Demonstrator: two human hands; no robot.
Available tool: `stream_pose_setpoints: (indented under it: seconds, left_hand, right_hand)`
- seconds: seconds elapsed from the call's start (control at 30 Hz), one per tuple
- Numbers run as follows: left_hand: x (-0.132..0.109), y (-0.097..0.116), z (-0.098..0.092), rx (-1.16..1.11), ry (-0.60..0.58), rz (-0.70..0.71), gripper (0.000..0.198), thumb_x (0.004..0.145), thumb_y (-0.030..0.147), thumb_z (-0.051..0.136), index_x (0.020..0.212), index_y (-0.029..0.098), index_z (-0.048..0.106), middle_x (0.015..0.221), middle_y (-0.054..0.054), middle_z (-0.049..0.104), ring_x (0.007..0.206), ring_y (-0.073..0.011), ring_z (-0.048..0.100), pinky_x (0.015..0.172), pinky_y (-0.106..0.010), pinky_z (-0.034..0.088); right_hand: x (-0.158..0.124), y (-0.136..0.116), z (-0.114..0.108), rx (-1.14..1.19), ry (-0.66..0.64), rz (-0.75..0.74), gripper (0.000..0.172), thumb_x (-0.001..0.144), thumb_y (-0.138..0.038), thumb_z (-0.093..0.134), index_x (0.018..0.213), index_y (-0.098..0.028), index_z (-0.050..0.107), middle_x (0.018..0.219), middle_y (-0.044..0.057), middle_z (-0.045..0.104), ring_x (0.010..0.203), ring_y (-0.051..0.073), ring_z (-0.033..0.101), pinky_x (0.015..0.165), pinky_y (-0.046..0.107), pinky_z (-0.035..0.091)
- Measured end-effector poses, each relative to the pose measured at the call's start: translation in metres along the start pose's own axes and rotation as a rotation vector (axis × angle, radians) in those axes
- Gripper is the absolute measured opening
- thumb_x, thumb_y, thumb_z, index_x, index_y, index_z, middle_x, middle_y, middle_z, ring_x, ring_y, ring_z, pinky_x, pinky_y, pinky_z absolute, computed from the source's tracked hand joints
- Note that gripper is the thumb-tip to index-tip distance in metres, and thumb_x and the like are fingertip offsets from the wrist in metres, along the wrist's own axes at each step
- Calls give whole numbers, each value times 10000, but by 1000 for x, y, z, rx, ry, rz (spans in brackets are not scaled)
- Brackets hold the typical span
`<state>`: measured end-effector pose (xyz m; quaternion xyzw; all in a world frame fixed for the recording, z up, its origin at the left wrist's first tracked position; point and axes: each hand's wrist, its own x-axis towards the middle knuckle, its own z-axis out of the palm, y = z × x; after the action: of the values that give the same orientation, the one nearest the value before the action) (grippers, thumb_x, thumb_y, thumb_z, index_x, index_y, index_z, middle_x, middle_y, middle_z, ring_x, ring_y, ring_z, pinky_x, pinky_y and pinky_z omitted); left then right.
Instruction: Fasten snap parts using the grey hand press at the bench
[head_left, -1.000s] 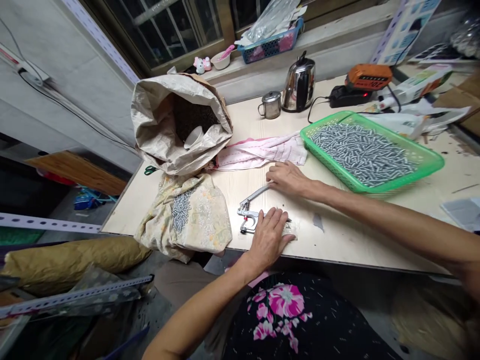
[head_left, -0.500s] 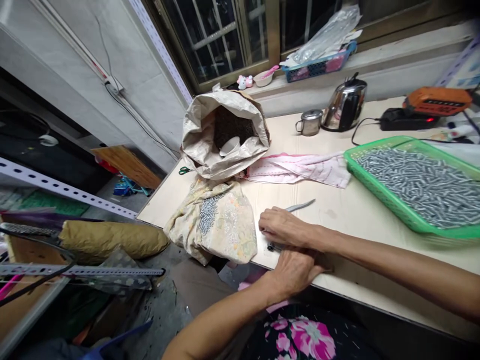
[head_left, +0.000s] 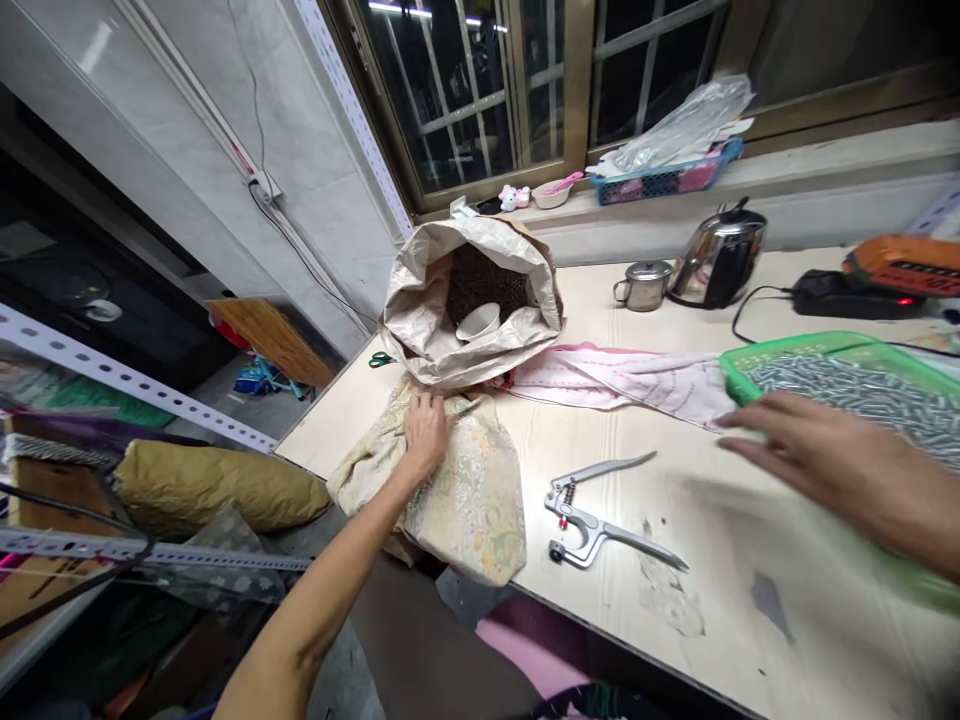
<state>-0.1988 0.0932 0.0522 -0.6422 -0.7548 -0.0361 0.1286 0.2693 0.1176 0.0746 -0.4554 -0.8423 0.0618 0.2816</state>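
My left hand [head_left: 427,440] rests on the patterned cloth [head_left: 480,500], fingers curled together over the spot with the small metal pins; what they hold, if anything, is hidden. My right hand [head_left: 817,450], blurred, hovers over the table by the near left corner of the green basket [head_left: 757,352]. Its fingers stretch leftward, with a gap between them and nothing seen in it. Many short silvery metal pins [head_left: 832,385] fill the basket. Between my hands lie grey snap-fastener pliers [head_left: 592,525], handles spread, touched by neither hand.
Behind the cloth stands an open woven sack [head_left: 409,300] with dark small pieces and a white bowl [head_left: 478,322]. A pink-white towel [head_left: 622,378] lies beside it. Further back are a lidded metal mug [head_left: 646,287], a kettle [head_left: 720,255] and an orange battery tool [head_left: 907,268].
Both hands have left the pliers, which now lie on the table. My left hand has moved left onto the cloth; my right hand has moved right to the basket. The view has shifted slightly.
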Motion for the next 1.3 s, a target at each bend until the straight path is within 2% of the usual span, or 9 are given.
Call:
stream_pose_setpoints:
  seconds: [0.1, 0.2, 0.37, 0.5, 0.7, 0.83, 1.0, 1.2, 1.3]
  left_hand:
    - [4, -19, 1, 49, -81, 24, 179, 891, 258, 562, 999, 174, 677, 1104, -152, 624, 1091, -341, 516, 871, -427, 451]
    - [6, -35, 3, 42, -130, 45, 158, 882, 210, 540, 930, 181, 688, 1049, -151, 640, 1086, -332, 520, 864, -424, 459]
    - [11, -53, 7, -47, -162, 69, 208, 910, 183, 484, 855, 178, 684, 952, -131, 662, 1033, -289, 550, 877, -394, 465]
    - [13, -66, 10, -203, -152, 50, 241, 946, 250, 477, 810, 187, 665, 930, -95, 671, 978, -255, 573, 854, -355, 463]
    - [2, -81, 11, -411, -57, 3, 285, 971, 300, 455, 806, 199, 664, 882, -53, 677, 899, -209, 579, 837, -316, 445]
    - [-6, -81, 15, -461, 20, -21, 280, 969, 300, 464, 818, 201, 678, 875, -56, 682, 879, -213, 574, 809, -316, 441]
    - [-8, -77, 14, -457, 79, -3, 264, 974, 281, 463, 886, 185, 692, 872, -58, 686, 857, -219, 565, 795, -328, 446]
    - [-28, -43, -7, -271, 241, 110, 229, 973, 293, 504, 1031, 174, 691, 1024, -108, 661, 949, -250, 535, 813, -361, 446]
    - [-46, -17, -11, -190, 130, 253, 237, 978, 299, 501, 938, 180, 702, 937, -91, 651, 905, -242, 524, 790, -355, 435]
  right_hand:
    - [29, -55, 49, 95, -223, -154, 308, 983, -419, 385, 965, -289, 663, 977, 108, 637, 809, 248, 638, 681, 408, 505]
    - [78, -105, 104, 118, -379, -222, 297, 979, -280, 393, 1095, -222, 660, 1009, 102, 622, 849, 221, 636, 715, 338, 493]
    - [153, -161, 195, 114, -436, -171, 314, 934, -293, 544, 1223, -184, 602, 1115, 123, 605, 903, 211, 619, 730, 282, 451]
    - [177, -181, 236, 138, -442, -150, 224, 977, -295, 455, 1010, -188, 649, 961, 103, 663, 875, 218, 616, 694, 281, 426]
    - [167, -186, 237, 261, -370, -283, 230, 1010, -236, 367, 973, -189, 589, 973, 70, 644, 897, 181, 586, 789, 274, 421]
    - [153, -190, 233, 427, -262, -390, 218, 1004, -224, 382, 919, -183, 578, 888, 63, 613, 805, 181, 558, 726, 283, 423]
    - [150, -186, 232, 451, -228, -369, 196, 993, -209, 414, 917, -197, 595, 864, 48, 597, 780, 178, 553, 702, 290, 436]
    - [151, -169, 222, 413, -168, -267, 254, 982, -188, 411, 1148, -194, 603, 1028, 85, 624, 939, 216, 601, 831, 362, 506]
    - [139, -166, 205, 329, -188, -266, 424, 947, -181, 465, 1370, -196, 475, 1248, 130, 556, 1055, 252, 592, 850, 405, 536]
